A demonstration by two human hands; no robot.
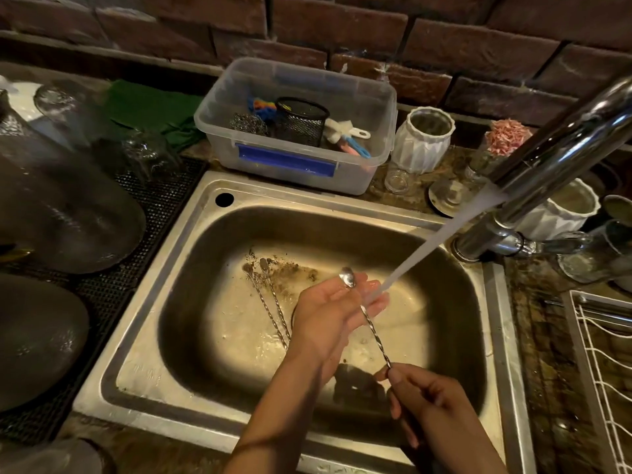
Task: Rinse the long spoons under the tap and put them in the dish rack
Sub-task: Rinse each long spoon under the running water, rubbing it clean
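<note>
A long twisted-stem spoon [374,331] is held over the steel sink [191,254]. My right hand [425,401] pinches its lower end. My left hand [337,314] lies palm-up under the stem, with the spoon's bowl at its fingers. Water from the chrome tap [561,142] streams onto my left fingers and the stem. Two more long spoons [270,302] lie on the dirty sink floor, partly hidden behind my left hand. The white wire dish rack [602,364] stands at the right edge.
A clear plastic box [352,107] of scrubbers and brushes sits behind the sink. White ribbed jars [419,145] and small glasses crowd the counter by the tap. Dark plates and upturned glasses rest on a black mat [164,200] at the left.
</note>
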